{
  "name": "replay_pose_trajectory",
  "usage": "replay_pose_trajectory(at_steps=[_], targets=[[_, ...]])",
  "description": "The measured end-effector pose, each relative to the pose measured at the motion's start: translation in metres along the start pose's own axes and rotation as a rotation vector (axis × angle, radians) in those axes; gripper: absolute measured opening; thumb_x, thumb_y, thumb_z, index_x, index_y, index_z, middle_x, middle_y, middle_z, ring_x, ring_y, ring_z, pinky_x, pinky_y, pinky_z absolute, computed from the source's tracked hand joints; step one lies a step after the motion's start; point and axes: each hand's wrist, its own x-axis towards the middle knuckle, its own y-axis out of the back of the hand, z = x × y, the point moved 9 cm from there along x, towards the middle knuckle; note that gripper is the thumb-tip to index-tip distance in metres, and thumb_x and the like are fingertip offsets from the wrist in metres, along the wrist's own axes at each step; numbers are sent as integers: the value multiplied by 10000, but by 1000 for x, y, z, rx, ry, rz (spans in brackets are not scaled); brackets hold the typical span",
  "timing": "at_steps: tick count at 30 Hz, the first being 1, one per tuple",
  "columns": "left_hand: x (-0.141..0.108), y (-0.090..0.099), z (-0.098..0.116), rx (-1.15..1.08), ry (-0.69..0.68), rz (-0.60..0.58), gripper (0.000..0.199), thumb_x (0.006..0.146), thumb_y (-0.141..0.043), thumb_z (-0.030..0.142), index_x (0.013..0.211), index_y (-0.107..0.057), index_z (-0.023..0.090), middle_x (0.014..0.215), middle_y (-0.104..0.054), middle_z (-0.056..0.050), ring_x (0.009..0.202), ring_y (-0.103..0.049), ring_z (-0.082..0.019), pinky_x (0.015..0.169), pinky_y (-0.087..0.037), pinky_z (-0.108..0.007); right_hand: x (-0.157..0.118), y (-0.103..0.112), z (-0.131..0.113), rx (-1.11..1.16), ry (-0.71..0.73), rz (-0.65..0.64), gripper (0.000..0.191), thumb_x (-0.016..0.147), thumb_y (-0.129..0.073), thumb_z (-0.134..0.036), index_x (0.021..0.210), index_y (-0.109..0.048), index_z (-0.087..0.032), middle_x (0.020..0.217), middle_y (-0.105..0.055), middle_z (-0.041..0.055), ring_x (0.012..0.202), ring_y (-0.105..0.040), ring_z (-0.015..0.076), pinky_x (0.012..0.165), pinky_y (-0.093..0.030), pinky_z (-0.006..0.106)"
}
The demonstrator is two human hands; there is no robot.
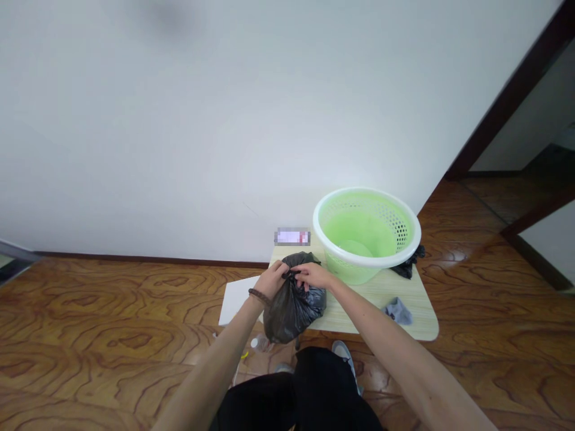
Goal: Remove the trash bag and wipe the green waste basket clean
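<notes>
A full black plastic bag (291,314) rests at the left end of a small light wood table (372,302), its bulk reaching the front edge. The top of the bag is gathered and twisted. My left hand (273,279), with a brown bracelet at the wrist, pinches the gathered plastic from the left. From the right, my right hand (312,276) grips the same neck, its fingers curled around the plastic. Both hands nearly meet there, and the exact shape of the twist is partly hidden by the fingers.
A green basket with a white rim (411,239) stands right of the bag. Behind it lies black plastic (406,266); in front is a grey cloth (399,311). A blurred-out phone-like object (291,237) lies near the wall. A clear bottle (260,343) is on the floor.
</notes>
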Motion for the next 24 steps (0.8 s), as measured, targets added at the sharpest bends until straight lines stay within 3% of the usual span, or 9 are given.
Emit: replay_pose_trajectory(at_steps=[6, 12, 16, 21, 24], targets=[[4, 3, -1, -145, -28, 5, 121, 820, -499, 306, 806, -559, 202, 815, -536, -25, 725, -507, -134, 685, -410, -241, -2, 3, -2, -10, 51, 23, 331, 852, -502, -211, 1172, -557, -147, 752, -687, 31, 484, -601, 102, 549, -475, 217], [4, 7, -9, -232, 7, 15, 170, 787, -563, 357, 845, -614, 206, 831, -627, -23, 748, -554, -144, 712, -419, -249, -3, 11, -22, -325, 109, 22, 150, 835, -525, -243, 921, -636, -189, 738, -689, -7, 559, -631, 105, 653, -444, 214], [7, 11, -13, -238, 44, 16, 185, 770, -585, 377, 828, -630, 206, 831, -664, -21, 752, -580, -149, 738, -422, -256, -4, 12, -30, -397, 109, 63, 144, 843, -491, -229, 939, -592, -192, 729, -673, -17, 569, -609, 99, 605, -395, 200], [9, 11, -17, -248, 44, -35, 236, 766, -578, 419, 817, -612, 191, 796, -650, -20, 744, -573, -153, 708, -422, -261, -13, 18, -40, -662, 67, 243, 157, 852, -451, -262, 922, -570, -188, 802, -654, 23, 711, -580, 151, 583, -318, 228], [3, 5, -23, -244, 62, -98, 250, 783, -548, 436, 809, -589, 190, 726, -624, 1, 677, -546, -141, 651, -405, -253, -20, 17, -37, -773, 17, 218, 158, 850, -441, -273, 878, -571, -188, 812, -645, 41, 721, -566, 167, 597, -302, 246]])
